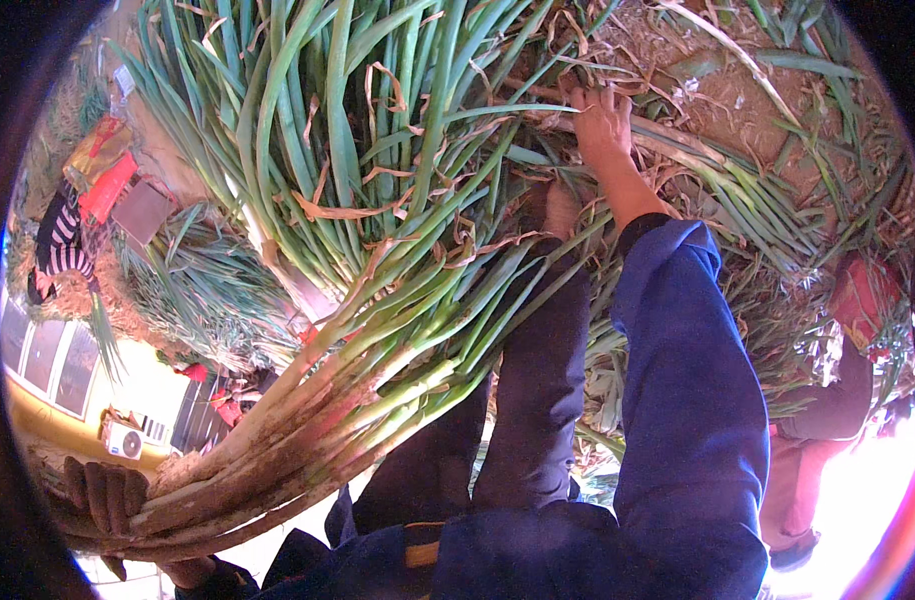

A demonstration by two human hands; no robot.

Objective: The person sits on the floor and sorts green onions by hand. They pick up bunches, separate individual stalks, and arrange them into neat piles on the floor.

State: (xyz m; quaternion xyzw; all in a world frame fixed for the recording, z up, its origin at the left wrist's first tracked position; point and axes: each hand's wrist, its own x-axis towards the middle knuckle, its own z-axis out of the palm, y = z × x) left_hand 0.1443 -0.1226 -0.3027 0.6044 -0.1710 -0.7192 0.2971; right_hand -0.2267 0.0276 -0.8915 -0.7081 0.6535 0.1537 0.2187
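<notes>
My left hand [108, 495], in a dark work glove, grips a bunch of large green onions [300, 442] by the soil-covered root ends at the lower left. Their stalks slant up to the right across my front. My right hand [606, 124] is bare and reaches down to a ground pile at the upper middle. Several green onion stalks [697, 154] pass beneath it, and its fingertips are hidden among dry leaves, so I cannot tell whether it grips them. Beyond the held bunch, a thick mass of green onions [337, 142] spreads its long green leaves.
Dry leaf scraps [750, 112] litter the soil at the upper right. At the far left a person in a striped top [67, 236] holds green onions near a heap of them [202, 277]. Another person [825, 412] is at the right. An air-conditioner unit [123, 440] stands by a wall.
</notes>
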